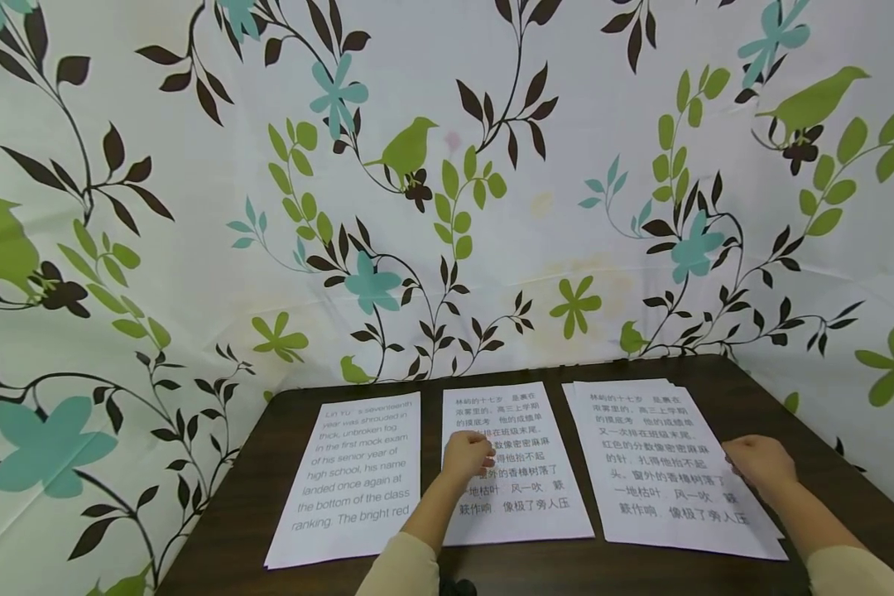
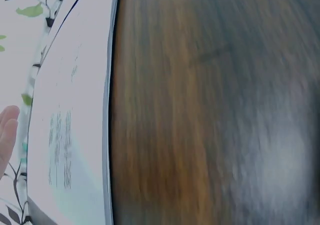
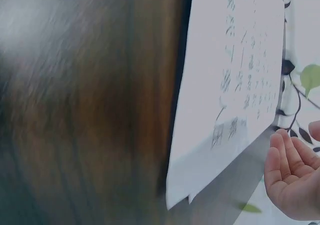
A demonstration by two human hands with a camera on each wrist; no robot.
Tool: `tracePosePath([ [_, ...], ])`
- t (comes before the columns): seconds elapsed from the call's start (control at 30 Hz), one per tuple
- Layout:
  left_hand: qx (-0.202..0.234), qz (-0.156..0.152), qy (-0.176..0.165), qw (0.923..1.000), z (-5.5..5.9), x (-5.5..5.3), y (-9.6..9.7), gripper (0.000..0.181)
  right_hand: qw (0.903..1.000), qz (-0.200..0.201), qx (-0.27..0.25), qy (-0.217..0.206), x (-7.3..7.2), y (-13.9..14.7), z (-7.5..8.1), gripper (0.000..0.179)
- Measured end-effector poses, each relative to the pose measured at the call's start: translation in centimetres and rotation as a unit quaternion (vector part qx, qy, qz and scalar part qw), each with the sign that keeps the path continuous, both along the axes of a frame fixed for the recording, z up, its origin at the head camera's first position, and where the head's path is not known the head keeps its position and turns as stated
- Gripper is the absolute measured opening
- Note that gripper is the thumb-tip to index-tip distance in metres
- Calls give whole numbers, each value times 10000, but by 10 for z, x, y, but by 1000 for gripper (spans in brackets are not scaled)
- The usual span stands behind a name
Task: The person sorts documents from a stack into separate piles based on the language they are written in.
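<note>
Over the middle paper stack [image 1: 521, 521], printed with Chinese text, hovers my left hand [image 1: 469, 455], its fingers loosely curled and nothing seen in them. Only its fingertips [image 2: 7, 135] show at the edge of the left wrist view. My right hand [image 1: 761, 468] is by the right edge of the right-hand paper stack [image 1: 685, 530], also in Chinese. In the right wrist view its fingers [image 3: 282, 160] bend loosely with the thumb apart, and the palm holds nothing. Whether either hand touches paper I cannot tell.
To the left lies a third stack of paper [image 1: 328, 542] with English text. All of them rest on a dark wooden table [image 1: 223, 538]. A cloth with birds, leaves and flowers [image 1: 447, 207] hangs behind the table. Sheets in the right stack are slightly out of line.
</note>
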State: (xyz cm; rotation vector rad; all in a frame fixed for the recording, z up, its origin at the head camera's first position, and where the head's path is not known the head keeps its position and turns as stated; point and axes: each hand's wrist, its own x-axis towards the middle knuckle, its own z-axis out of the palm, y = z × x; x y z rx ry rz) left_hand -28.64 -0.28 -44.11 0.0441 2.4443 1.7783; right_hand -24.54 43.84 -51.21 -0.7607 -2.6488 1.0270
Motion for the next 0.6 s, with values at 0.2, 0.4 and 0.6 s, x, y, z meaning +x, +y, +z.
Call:
tracePosePath([
  [0.2,-20,242,-34,9997,-1,0,-22,29,9995,201,-256,6,-16,-19,0,44],
  [0.4,239,448,-117,9986,-3,2,-37,33,9981,501,-345,30,-29,-46,1,42],
  [0.6,270,607,-38,9978,-1,6,-49,34,9953,899,-348,32,-39,-76,1,38],
])
